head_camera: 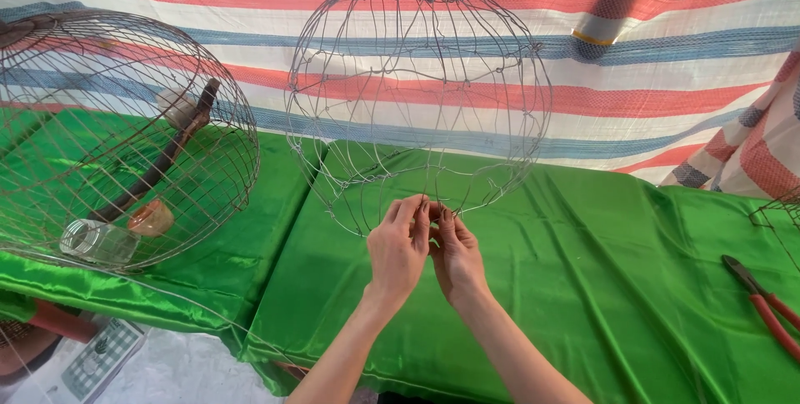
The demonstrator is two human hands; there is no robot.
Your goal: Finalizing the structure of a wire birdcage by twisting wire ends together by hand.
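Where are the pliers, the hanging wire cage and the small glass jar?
pliers (771,312): head view, on a red handle.
wire cage (533,96): head view, on its right-hand wires.
glass jar (98,242): head view, on its clear side, inside the finished cage at left.

Green cloth (583,287), red-blue-white striped tarpaulin (667,79)

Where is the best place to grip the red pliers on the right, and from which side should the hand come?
Probably grip the pliers by the two red handles, coming from above on the right side. They lie flat on the green cloth with the dark jaws toward the upper left, and the handles run to the frame's right edge.
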